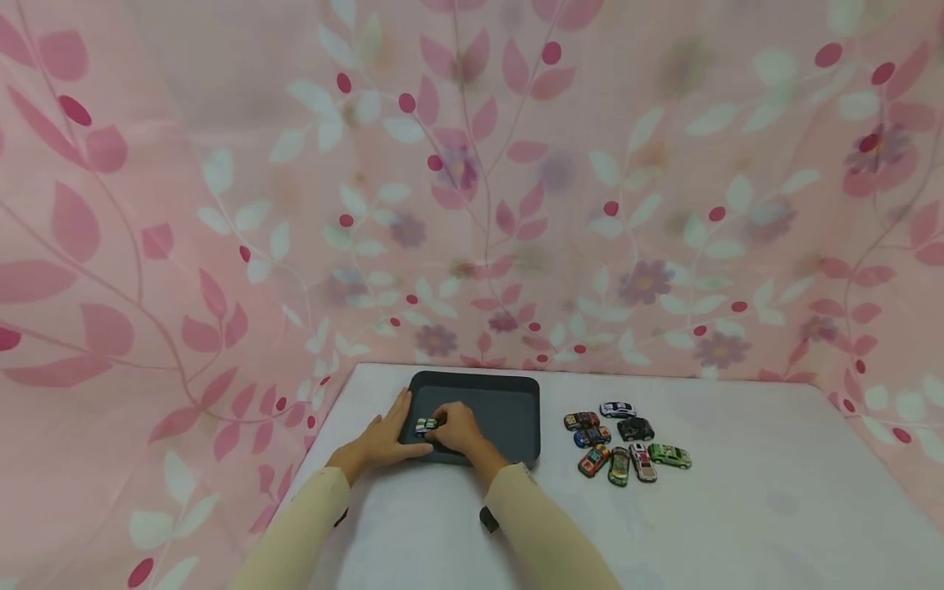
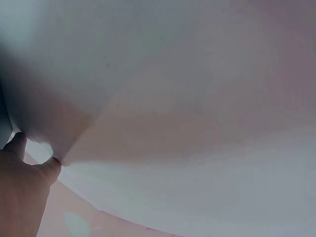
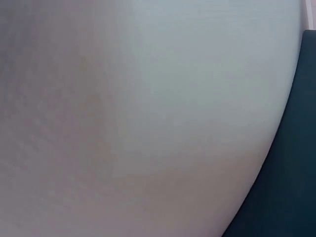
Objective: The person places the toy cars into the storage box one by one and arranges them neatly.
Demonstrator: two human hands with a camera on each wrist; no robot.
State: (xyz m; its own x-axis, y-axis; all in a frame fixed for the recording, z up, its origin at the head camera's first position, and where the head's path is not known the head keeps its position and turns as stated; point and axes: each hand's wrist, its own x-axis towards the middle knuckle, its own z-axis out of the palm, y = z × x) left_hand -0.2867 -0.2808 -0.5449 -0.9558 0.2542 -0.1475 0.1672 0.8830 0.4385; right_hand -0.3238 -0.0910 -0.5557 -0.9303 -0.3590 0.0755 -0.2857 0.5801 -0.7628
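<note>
A dark grey rectangular tray (image 1: 501, 410) lies on the white table. Inside its left part is a small white and green toy car (image 1: 425, 426), partly covered by fingers; a second car beside it cannot be ruled out. My right hand (image 1: 457, 428) reaches over the near rim and pinches the toy car with curled fingers. Along the left rim rests my left hand (image 1: 382, 441), its fingers straight and its thumb by the near edge. The left wrist view shows part of that left hand (image 2: 22, 187). Only the tray's dark side (image 3: 291, 168) appears in the right wrist view, without the hand.
Right of the tray, several toy cars lie close together, among them a green one (image 1: 669, 456), a black one (image 1: 636, 428) and a red one (image 1: 593, 460). A pink floral cloth (image 1: 487, 205) hangs behind the white tabletop (image 1: 767, 483).
</note>
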